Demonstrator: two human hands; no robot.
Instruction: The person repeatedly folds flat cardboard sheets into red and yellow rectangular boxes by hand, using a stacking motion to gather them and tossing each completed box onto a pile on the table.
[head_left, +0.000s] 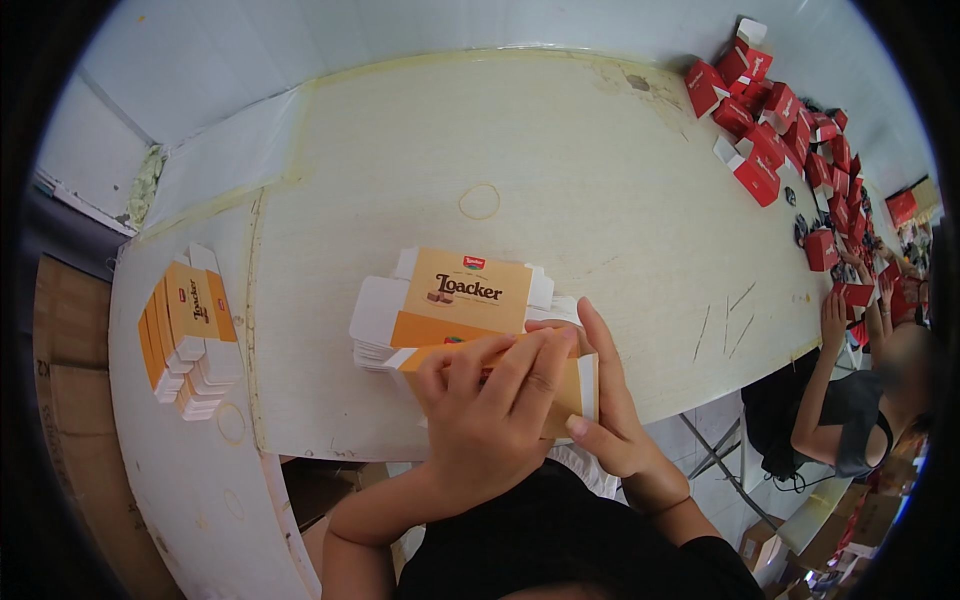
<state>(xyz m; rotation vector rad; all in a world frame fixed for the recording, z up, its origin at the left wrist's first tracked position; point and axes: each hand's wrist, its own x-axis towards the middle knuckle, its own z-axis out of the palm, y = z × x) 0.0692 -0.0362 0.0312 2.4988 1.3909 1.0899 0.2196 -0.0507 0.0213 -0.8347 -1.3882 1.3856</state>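
Note:
Both my hands are on one yellow-orange Loacker carton, held over the table's front edge. My left hand lies across its upper side with the fingers spread over the panel. At the carton's right end, my right hand grips it, thumb low and fingers behind. Just beyond lies a stack of flat Loacker cartons, printed side up, white flaps sticking out at the sides. The held carton and my hands cover the near part of that stack.
More flat yellow cartons are stacked at the left. Rubber bands lie on the pale table. Many red Loacker boxes are heaped at the far right, where a seated person handles a red box. A brown cardboard box stands left.

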